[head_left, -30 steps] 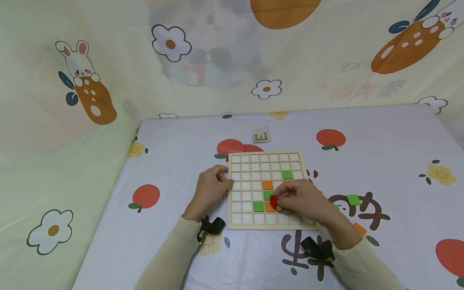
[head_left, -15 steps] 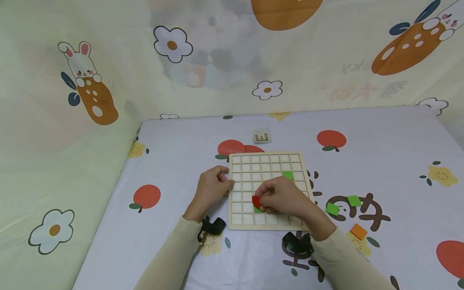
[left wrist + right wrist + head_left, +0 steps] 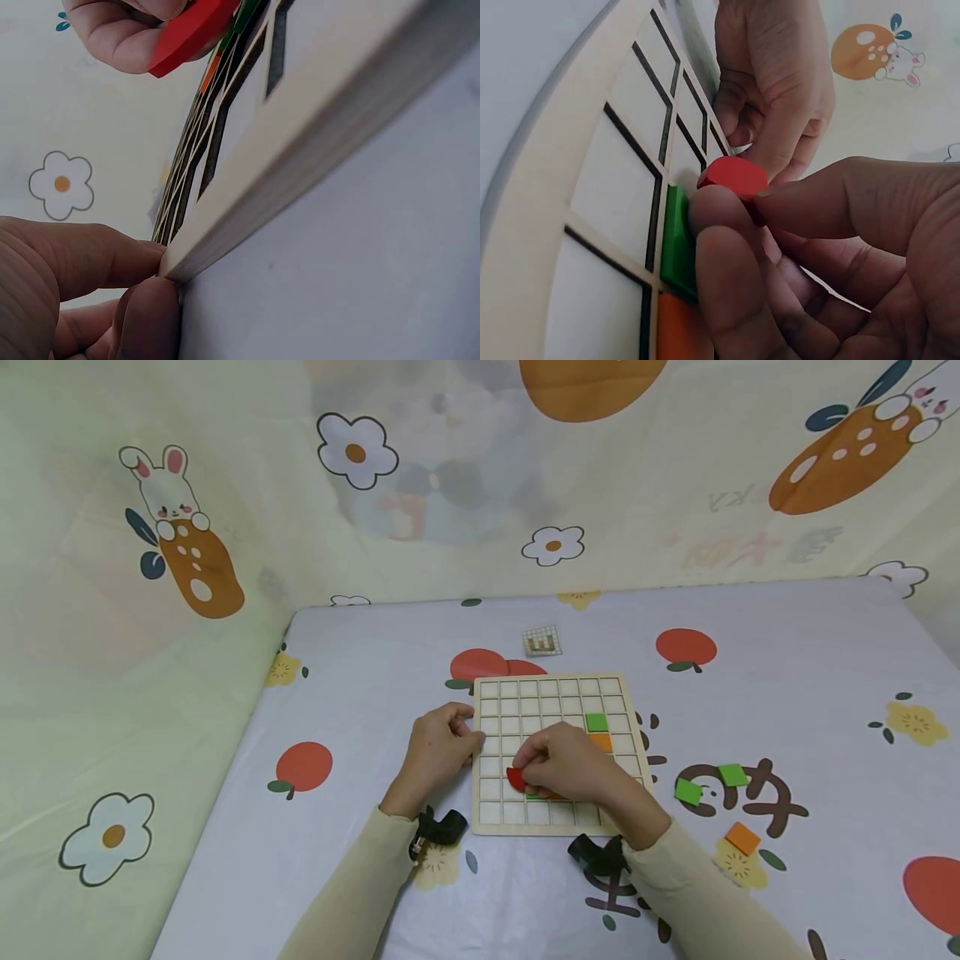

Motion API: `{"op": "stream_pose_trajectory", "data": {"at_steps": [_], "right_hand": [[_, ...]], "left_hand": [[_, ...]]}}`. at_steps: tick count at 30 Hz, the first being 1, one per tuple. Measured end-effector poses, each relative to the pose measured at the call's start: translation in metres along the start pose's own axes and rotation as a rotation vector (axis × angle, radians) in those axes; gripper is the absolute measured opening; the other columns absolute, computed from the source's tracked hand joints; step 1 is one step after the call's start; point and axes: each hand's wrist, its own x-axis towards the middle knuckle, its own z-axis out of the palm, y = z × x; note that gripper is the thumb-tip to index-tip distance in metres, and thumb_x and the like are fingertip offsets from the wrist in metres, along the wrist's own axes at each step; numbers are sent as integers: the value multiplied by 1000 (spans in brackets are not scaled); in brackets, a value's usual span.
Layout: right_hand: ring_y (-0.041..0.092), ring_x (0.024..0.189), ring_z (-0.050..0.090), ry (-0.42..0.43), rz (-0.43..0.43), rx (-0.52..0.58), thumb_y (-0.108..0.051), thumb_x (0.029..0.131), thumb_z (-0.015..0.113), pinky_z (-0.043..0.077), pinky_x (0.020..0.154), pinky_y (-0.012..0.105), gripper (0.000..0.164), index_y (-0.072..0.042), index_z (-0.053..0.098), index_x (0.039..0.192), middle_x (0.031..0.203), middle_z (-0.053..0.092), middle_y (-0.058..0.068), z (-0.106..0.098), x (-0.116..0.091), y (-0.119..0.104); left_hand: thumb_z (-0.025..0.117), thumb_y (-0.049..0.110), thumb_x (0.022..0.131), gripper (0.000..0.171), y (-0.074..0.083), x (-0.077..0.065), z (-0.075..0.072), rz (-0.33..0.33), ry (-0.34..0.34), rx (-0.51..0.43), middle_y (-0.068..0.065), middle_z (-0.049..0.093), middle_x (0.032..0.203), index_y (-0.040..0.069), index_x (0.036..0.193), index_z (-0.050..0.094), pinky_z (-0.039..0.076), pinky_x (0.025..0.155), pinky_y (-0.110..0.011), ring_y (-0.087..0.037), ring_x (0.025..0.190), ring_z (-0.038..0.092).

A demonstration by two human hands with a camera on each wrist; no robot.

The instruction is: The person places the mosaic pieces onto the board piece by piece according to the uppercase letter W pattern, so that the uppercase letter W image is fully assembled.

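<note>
Grid board (image 3: 315, 135): pale wood, matt, smooth along edge. Red piece (image 3: 737, 175): smooth, low sheen; painted wood or plastic, cannot tell. Green tile (image 3: 677, 244), orange tile (image 3: 680, 326): smooth, matt. Counter cover (image 3: 622, 618): smooth printed sheet, faint sheen. Backdrop (image 3: 465, 556): thin, translucent printed sheet. Sleeve (image 3: 348, 877): matt cloth. Wrist camera (image 3: 446, 828): black, plastic-looking.

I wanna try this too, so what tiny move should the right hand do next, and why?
Probably lower the red piece into a bare square: the right hand pinches it just above the grid board, near a green tile, while the left hand holds the board's edge.
</note>
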Motion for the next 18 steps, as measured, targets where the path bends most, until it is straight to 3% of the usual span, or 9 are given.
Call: {"op": "stream_pose_trajectory", "data": {"at_steps": [18], "right_hand": [[14,64,57,21,-13,-93,0,86,70,48,59,29,12,-8,79,85,75,70,-1,8,2,-3]], "left_hand": [[73,11,90,36,0,0,0,8,0,19,-3,64,74,1,124,69,48,56,-28,-14,56,60]]}}
